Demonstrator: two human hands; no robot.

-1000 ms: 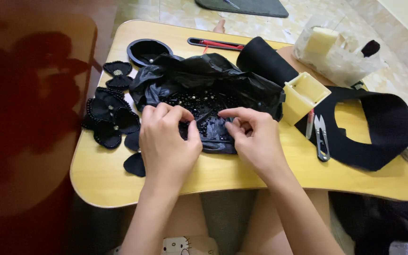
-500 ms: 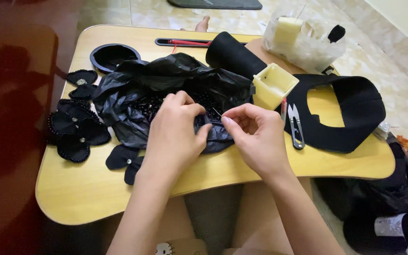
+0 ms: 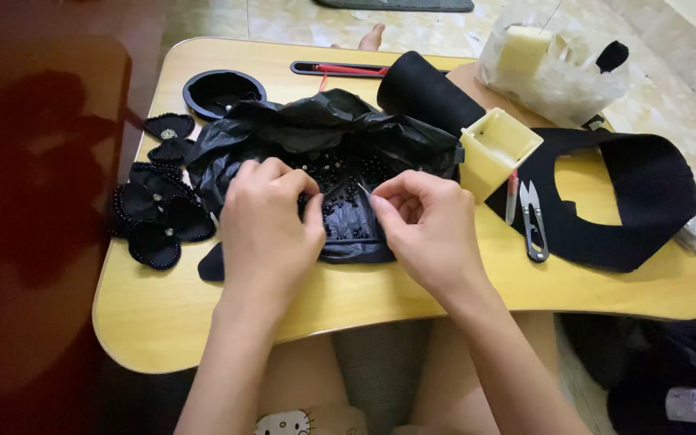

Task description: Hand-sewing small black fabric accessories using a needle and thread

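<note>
A crumpled black plastic bag (image 3: 324, 133) lies open in the middle of the wooden lap table (image 3: 364, 310), with small black beads (image 3: 348, 173) scattered on it. My left hand (image 3: 271, 229) rests palm down on the bag's left part with its fingers curled; what is under them is hidden. My right hand (image 3: 428, 229) sits beside it, thumb and forefinger pinched on a thin silver needle (image 3: 362, 189) that points at the beads. A flat black fabric piece (image 3: 209, 266) pokes out from beneath my left wrist.
Beaded black fabric flowers (image 3: 155, 217) lie at the left, a round black dish (image 3: 223, 89) behind them. A black roll (image 3: 424, 93), yellow box (image 3: 497, 149), thread snips (image 3: 533, 221) and a cut-out black felt sheet (image 3: 638, 201) are on the right. A clear bag (image 3: 541, 64) stands at the back right.
The view has shifted slightly over the table. Both hands stay on the bag, and my right hand's pinched fingers have drawn a little closer to my left hand.
</note>
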